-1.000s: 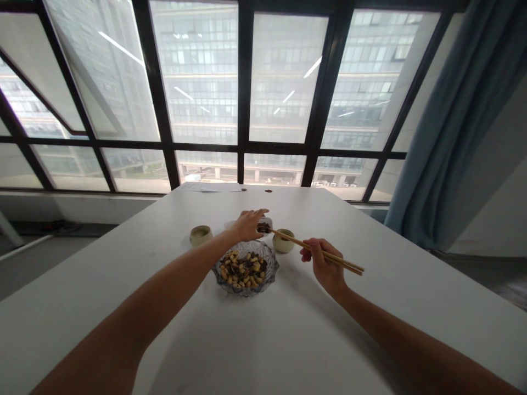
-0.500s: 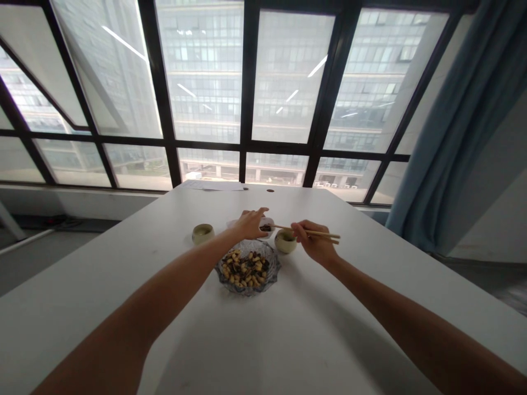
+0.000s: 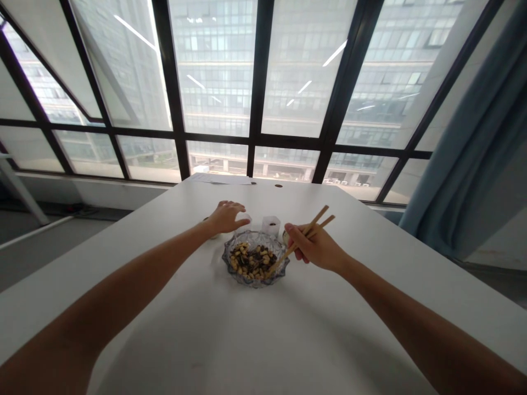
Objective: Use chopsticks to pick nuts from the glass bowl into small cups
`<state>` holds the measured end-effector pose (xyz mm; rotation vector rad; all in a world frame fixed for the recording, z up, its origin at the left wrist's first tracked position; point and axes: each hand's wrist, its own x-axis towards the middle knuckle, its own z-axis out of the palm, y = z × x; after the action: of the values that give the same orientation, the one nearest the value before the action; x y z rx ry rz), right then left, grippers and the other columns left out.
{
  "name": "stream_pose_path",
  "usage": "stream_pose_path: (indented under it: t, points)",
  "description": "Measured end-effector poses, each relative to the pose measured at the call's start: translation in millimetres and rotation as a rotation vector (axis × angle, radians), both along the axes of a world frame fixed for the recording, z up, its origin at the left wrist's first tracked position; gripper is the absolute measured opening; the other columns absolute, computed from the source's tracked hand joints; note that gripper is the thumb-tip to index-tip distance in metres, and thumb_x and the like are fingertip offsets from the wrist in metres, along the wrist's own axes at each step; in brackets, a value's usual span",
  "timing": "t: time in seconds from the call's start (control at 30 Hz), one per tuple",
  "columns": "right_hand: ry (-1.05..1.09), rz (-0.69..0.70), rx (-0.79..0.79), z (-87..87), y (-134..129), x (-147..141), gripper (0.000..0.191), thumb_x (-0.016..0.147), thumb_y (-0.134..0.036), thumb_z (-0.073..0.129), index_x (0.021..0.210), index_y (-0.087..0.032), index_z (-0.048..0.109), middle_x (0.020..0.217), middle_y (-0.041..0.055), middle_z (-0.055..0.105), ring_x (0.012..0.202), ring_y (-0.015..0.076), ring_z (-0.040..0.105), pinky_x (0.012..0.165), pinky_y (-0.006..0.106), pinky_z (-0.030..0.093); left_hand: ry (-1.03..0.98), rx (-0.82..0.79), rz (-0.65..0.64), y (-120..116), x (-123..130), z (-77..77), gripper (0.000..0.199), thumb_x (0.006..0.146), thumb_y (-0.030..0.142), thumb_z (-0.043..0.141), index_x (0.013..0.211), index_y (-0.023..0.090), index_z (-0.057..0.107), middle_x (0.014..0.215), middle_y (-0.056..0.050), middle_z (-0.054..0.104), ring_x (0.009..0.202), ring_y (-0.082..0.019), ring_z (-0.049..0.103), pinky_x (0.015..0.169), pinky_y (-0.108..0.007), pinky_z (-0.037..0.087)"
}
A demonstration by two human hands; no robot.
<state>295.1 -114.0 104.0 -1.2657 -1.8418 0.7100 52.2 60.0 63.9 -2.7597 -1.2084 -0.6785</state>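
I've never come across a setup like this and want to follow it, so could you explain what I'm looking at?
Happily. There is no machine: a person works with two bare hands, and the camera sits on their head, looking forward and down.

On the white table stands a faceted glass bowl of pale and dark pieces resembling nuts and seeds. Behind it is a small white container, with papers at the far end.

The right hand holds wooden chopsticks, their lower end in the bowl. The left hand has fingers and thumb apart beside another pale container; I can't tell whether it touches it.
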Motion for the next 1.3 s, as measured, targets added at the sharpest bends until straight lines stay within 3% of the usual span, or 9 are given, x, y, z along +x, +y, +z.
stream_pose_path:
  t: [0.1, 0.2, 0.33, 0.43, 0.67, 0.83, 1.1, 1.2, 1.3]
  points:
    - [-0.001, 0.029, 0.05, -13.5, 9, -12, 0.059, 0.09, -0.07, 0.046, 0.067, -0.018, 0.062, 0.048, 0.0005, 0.059, 0.038, 0.0107, 0.053, 0.038, 0.021, 0.042, -0.132, 0.009, 0.091, 1, -38, -15.8, 0.056, 0.09, 0.056, 0.052, 0.127, 0.015, 0.063, 0.134, -0.015, 0.064, 0.127, -0.031, 0.057, 0.112, -0.047, 0.037]
    - [-0.038, 0.024, 0.157, -23.9, 16, -20, 0.056, 0.091, -0.066, 0.048, 0.064, -0.019, 0.062, 0.054, 0.0028, 0.063, 0.045, 0.0126, 0.059, 0.042, 0.021, 0.045, -0.261, -0.059, 0.219, 0, -60, -36.5, 0.061, 0.091, 0.055, 0.05, 0.136, 0.015, 0.055, 0.139, -0.016, 0.06, 0.129, -0.032, 0.055, 0.111, -0.048, 0.041]
    - [0.047, -0.079, 0.219, -28.9, 17, -14, 0.055, 0.091, -0.065, 0.051, 0.064, -0.018, 0.063, 0.055, 0.0041, 0.064, 0.045, 0.0139, 0.06, 0.042, 0.024, 0.047, -0.436, -0.098, 0.236, -5, -67, -60.5, 0.062, 0.09, 0.057, 0.049, 0.132, 0.012, 0.056, 0.137, -0.018, 0.06, 0.129, -0.031, 0.055, 0.111, -0.045, 0.041]
    - [0.132, -0.116, 0.199, -30.0, 13, -5, 0.052, 0.091, -0.064, 0.053, 0.072, -0.017, 0.067, 0.057, 0.004, 0.066, 0.045, 0.0148, 0.061, 0.043, 0.025, 0.049, -0.572, -0.116, 0.232, -9, -66, -69.1, 0.067, 0.087, 0.059, 0.054, 0.134, 0.011, 0.052, 0.134, -0.018, 0.061, 0.124, -0.029, 0.059, 0.108, -0.042, 0.043]
    - [-0.014, -0.056, 0.189, -40.1, 6, 0, 0.049, 0.092, -0.058, 0.057, 0.064, -0.019, 0.066, 0.06, 0.0053, 0.068, 0.051, 0.0161, 0.065, 0.046, 0.026, 0.052, -0.6, -0.294, 0.347, -13, -64, -66.4, 0.081, 0.084, 0.062, 0.06, 0.141, 0.007, 0.046, 0.118, -0.02, 0.069, 0.108, -0.03, 0.066, 0.098, -0.041, 0.049]
    - [0.084, -0.095, 0.186, -45.6, 5, 4, 0.048, 0.091, -0.06, 0.058, 0.069, -0.019, 0.068, 0.06, 0.0047, 0.069, 0.048, 0.0165, 0.065, 0.045, 0.028, 0.054, -0.592, -0.289, 0.341, -14, -63, -66.1, 0.082, 0.084, 0.064, 0.059, 0.141, 0.007, 0.047, 0.105, -0.016, 0.073, 0.093, -0.026, 0.069, 0.092, -0.039, 0.051]
    - [0.304, -0.239, 0.17, -40.1, 2, 4, 0.058, 0.08, -0.075, 0.06, 0.065, -0.018, 0.066, 0.05, 0.0046, 0.064, 0.039, 0.015, 0.058, 0.037, 0.027, 0.049, -0.6, -0.28, 0.314, -15, -61, -65.3, 0.08, 0.083, 0.064, 0.059, 0.138, 0.006, 0.05, 0.11, -0.018, 0.071, 0.093, -0.026, 0.068, 0.092, -0.038, 0.051]
    - [0.339, -0.235, 0.093, -35.2, 0, 1, 0.065, 0.079, -0.079, 0.057, 0.056, -0.018, 0.062, 0.041, 0.0034, 0.057, 0.03, 0.013, 0.05, 0.03, 0.025, 0.041, -0.592, -0.278, 0.314, -15, -60, -65.2, 0.079, 0.084, 0.064, 0.059, 0.137, 0.006, 0.05, 0.105, -0.017, 0.072, 0.09, -0.025, 0.068, 0.091, -0.039, 0.051]
    - [0.278, -0.172, 0.024, -32.2, -2, -4, 0.064, 0.079, -0.079, 0.057, 0.056, -0.019, 0.061, 0.041, 0.003, 0.057, 0.03, 0.0134, 0.049, 0.03, 0.026, 0.041, -0.595, -0.285, 0.317, -15, -60, -65.2, 0.08, 0.084, 0.063, 0.059, 0.138, 0.006, 0.05, 0.106, -0.017, 0.072, 0.09, -0.025, 0.068, 0.091, -0.038, 0.052]
